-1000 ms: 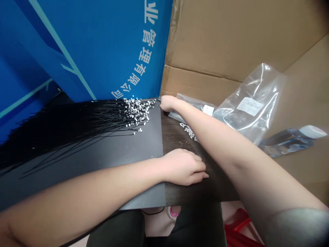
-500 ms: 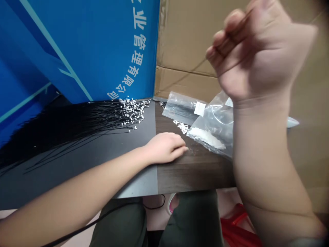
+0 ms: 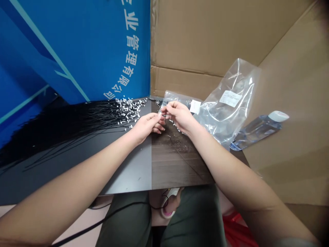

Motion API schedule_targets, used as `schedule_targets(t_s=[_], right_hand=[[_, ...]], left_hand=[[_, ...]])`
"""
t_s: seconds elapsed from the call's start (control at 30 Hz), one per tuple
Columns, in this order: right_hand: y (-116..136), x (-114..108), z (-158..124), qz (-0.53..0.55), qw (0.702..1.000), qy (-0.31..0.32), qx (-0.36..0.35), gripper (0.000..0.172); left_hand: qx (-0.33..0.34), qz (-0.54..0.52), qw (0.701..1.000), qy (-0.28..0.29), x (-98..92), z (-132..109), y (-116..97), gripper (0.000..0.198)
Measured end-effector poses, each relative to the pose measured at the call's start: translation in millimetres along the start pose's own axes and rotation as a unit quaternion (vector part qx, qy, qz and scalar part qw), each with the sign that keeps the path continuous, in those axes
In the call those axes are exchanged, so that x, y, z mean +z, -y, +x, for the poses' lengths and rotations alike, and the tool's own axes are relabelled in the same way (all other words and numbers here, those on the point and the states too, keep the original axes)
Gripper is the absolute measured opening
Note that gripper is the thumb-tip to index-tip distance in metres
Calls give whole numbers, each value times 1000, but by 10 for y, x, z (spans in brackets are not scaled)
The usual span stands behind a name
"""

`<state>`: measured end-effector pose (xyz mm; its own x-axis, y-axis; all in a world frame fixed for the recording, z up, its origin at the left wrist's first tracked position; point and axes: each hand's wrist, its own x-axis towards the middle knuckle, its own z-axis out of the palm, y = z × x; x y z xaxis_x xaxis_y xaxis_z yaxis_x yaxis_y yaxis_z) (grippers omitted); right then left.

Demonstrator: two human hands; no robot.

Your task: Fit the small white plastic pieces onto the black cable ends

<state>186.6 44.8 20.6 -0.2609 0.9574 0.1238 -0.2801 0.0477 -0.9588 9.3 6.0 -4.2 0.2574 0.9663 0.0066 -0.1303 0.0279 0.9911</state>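
Observation:
My right hand [image 3: 181,116] pinches a thin black wire [image 3: 166,117], which shows between and below its fingers. A dark strand [image 3: 183,157] trails from beneath the hands over the brown tabletop. Close beside it, my left hand [image 3: 147,127] has thumb and index finger pinched together at the wire. What sits between those left fingertips is too small to make out. Small white connector pieces [image 3: 177,127] lie partly hidden under my right hand. Left of the hands spreads a large bundle of black wires [image 3: 77,118] with white connectors [image 3: 130,108] on their ends.
A clear plastic bag [image 3: 218,116] with a white label leans at the right, and a smaller clear bag [image 3: 171,97] lies behind my hands. A white-capped bottle [image 3: 259,130] lies farther right. A blue printed panel [image 3: 102,51] and cardboard walls [image 3: 192,37] enclose the table.
My right hand has come down from high at the upper right to meet the left hand. My left hand has lifted from the tabletop, moving back and slightly left, into a pinch.

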Motion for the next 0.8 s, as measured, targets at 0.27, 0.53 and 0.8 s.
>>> schedule_targets(t_s=[0.27,0.53,0.8], right_hand=[[-262,45,-47,23,999,22,1,38],[-287,105,-106,46,998,46,-2,42],[-232,66,-107,7,999,37,-8,44]], left_hand=[[29,68,997,14,-6,-10,15,51],[61,96,993,15,-7,-28,0,42],[56,130,990,3,11,-60,-76,32]])
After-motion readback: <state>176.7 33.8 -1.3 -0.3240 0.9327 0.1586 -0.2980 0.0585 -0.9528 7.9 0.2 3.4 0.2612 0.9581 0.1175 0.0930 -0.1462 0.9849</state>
